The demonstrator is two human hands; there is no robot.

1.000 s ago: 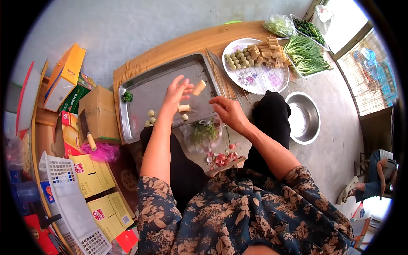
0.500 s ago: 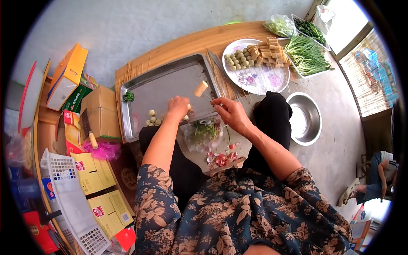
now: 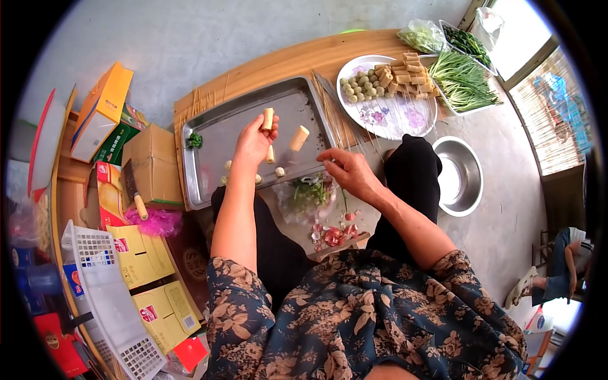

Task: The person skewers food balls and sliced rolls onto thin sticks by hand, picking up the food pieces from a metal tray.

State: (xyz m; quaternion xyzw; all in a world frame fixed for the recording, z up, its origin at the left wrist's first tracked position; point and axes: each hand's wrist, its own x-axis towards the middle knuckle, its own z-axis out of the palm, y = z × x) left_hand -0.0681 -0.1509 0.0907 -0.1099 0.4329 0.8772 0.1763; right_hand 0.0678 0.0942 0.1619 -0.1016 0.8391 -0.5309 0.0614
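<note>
My left hand [image 3: 254,140] is over the metal tray [image 3: 218,109], its fingers closed on a short beige roll [image 3: 268,119]. My right hand [image 3: 349,170] is pinched at the tray's right edge, with a thin skewer seeming to run from its fingertips. Another beige roll [image 3: 299,138] hangs above the tray near those fingertips, apparently on that skewer. Below my left hand lies one more roll [image 3: 271,154], with a pale ball [image 3: 280,171] beside it. A few balls rest at the tray's near edge. A green sprig [image 3: 194,140] lies at the tray's left side.
A plate [image 3: 380,130] with green balls and stacked rolls stands right of the tray, beside green stalks [image 3: 461,82]. A steel bowl [image 3: 475,183] is on the floor. Boxes, a knife [image 3: 135,190] and a white basket [image 3: 104,285] are at left. Another person [image 3: 563,266] sits far right.
My left hand reached down to the tray's near edge, then rose with a roll between its fingers. My right hand has stayed nearly in place, with the roll still hanging by it.
</note>
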